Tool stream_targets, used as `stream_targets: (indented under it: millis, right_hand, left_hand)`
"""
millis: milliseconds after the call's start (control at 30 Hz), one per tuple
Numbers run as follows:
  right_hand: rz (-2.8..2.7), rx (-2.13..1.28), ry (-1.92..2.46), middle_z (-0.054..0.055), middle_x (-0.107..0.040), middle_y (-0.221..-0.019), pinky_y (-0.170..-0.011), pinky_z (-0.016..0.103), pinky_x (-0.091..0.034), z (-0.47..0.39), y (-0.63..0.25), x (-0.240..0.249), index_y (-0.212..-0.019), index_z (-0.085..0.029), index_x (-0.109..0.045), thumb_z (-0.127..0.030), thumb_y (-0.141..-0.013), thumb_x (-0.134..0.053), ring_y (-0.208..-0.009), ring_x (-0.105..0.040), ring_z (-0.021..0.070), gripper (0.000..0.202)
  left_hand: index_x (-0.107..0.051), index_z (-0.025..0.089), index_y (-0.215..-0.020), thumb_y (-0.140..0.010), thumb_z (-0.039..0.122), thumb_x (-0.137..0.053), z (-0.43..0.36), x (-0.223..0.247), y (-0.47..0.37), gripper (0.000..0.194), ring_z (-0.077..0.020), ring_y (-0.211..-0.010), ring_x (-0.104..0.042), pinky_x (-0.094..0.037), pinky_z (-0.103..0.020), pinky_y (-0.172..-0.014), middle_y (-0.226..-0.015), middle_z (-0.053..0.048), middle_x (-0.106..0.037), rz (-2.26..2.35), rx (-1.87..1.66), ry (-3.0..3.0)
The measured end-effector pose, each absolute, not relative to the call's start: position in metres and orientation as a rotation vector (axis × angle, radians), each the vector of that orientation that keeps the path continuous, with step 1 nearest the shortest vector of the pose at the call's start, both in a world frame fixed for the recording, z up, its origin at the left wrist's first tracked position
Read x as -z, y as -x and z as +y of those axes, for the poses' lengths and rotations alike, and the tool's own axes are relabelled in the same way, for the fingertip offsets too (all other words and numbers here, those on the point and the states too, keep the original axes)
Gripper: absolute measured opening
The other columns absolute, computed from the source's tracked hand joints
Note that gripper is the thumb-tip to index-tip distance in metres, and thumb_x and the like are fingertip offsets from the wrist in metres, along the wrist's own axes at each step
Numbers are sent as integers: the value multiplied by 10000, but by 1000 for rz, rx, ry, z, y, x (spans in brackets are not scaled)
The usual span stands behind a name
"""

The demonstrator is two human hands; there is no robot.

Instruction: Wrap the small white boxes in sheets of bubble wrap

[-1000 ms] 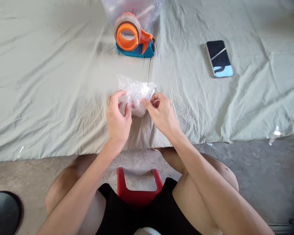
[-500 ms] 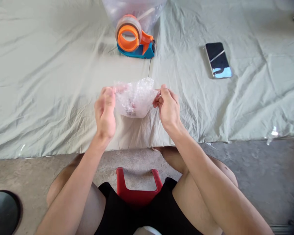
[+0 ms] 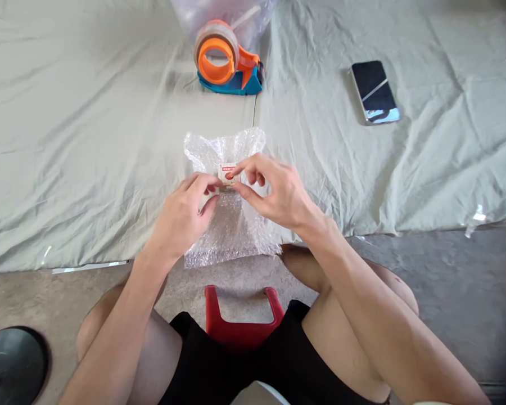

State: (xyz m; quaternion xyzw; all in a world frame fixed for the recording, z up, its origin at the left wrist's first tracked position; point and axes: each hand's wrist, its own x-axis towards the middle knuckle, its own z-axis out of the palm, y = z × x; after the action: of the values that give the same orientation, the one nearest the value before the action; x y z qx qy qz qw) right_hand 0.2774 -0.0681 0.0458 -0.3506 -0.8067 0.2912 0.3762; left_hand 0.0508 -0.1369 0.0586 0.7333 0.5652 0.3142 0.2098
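Observation:
A small pale box [image 3: 226, 175] with red print lies on a sheet of clear bubble wrap [image 3: 231, 225], which is spread flat and hangs slightly over the table's front edge. My right hand [image 3: 274, 185] pinches the box's right side between thumb and forefinger. At the box's left side is my left hand [image 3: 189, 208], its fingertips close to or touching the box, thumb and fingers apart. Fingers cover parts of the box's edges.
Behind the wrap stands an orange and blue tape dispenser [image 3: 247, 79], in front of a clear plastic bag [image 3: 261, 22]. A phone [image 3: 374, 90] lies at right on the cloth-covered table [image 3: 88, 140]. Below are a red stool [image 3: 240, 332] and a round black base [image 3: 14, 365].
The bubble wrap, bunched up between my hands before, is now laid out flat with the small box showing on it. Both hands have moved inward to the box.

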Motion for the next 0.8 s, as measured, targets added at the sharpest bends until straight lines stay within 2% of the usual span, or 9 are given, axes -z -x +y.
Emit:
stream_targets:
  millis: [133, 233, 300, 367, 433, 533, 567, 667, 800]
  right_hand:
    - [-2067, -650, 1118, -5, -597, -867, -727, 362, -387, -68, -288, -44, -886, -278, -417, -230, -1067, -677, -755, -536, 173, 320]
    - [-2015, -613, 1365, -17, -535, -841, -727, 376, -351, -63, -298, -42, -832, -281, -384, -204, -1009, -787, -721, -476, 170, 447]
    - [-1990, -632, 1541, -21, -520, -832, -720, 379, -335, -60, -302, -38, -802, -281, -394, -211, -973, -855, -708, -448, 170, 496]
    - [-1919, -654, 1684, -24, -515, -803, -712, 379, -328, -59, -302, -34, -786, -284, -399, -226, -974, -867, -707, -449, 176, 507]
    - [-1835, -689, 1771, -31, -498, -751, -697, 381, -318, -57, -301, -31, -774, -286, -402, -219, -985, -843, -693, -443, 179, 493]
    - [-1730, -798, 1775, -49, -450, -693, -678, 379, -318, -53, -298, -31, -742, -284, -396, -180, -956, -828, -670, -413, 165, 493]
    - [-1697, -844, 1735, -56, -431, -684, -677, 376, -328, -52, -298, -32, -735, -281, -387, -174, -946, -824, -666, -401, 157, 497]
    - [-1576, -1013, 1515, -71, -412, -683, -696, 363, -366, -49, -297, -34, -748, -277, -356, -194, -939, -805, -668, -380, 134, 495]
    - [-1418, -1274, 1213, -51, -561, -768, -708, 357, -387, -51, -290, -36, -802, -278, -413, -336, -897, -878, -699, -471, 125, 478]
  left_hand:
    - [-655, 279, -1436, -1058, 132, -700, -136, -56, -43, 408, -304, -1259, -788, -667, -437, -978, -1429, -93, -771, 1820, -606, -2076]
    - [-589, 270, -1530, -1057, 155, -756, -135, -49, -39, 514, -373, -1373, -742, -669, -505, -1023, -1529, -150, -708, 2020, -501, -2015]
    - [-541, 266, -1572, -1043, 218, -808, -130, -41, -36, 595, -386, -1332, -744, -664, -527, -1014, -1516, -169, -699, 2133, -548, -1918]
    - [-529, 257, -1572, -1026, 265, -834, -123, -34, -33, 625, -354, -1181, -774, -651, -512, -983, -1373, -148, -747, 2194, -637, -1795]
    - [-596, 237, -1472, -1027, 302, -830, -115, -31, -33, 507, -308, -985, -767, -618, -464, -905, -1120, -91, -770, 2187, -693, -1673]
    - [-672, 242, -1098, -1015, 290, -820, -103, -36, -37, 176, -247, -775, -671, -502, -387, -770, -821, -13, -682, 2147, -734, -1548]
    - [-639, 251, -958, -1011, 275, -807, -101, -39, -39, 178, -223, -722, -621, -455, -371, -734, -762, 4, -646, 2134, -759, -1531]
    - [-493, 256, -714, -1022, 289, -768, -99, -49, -48, 415, -167, -629, -480, -359, -353, -680, -654, 33, -555, 2070, -863, -1509]
    - [-515, 238, -669, -1022, 324, -782, -102, -61, -58, 451, -142, -633, -489, -379, -349, -696, -654, 37, -577, 1958, -950, -1459]
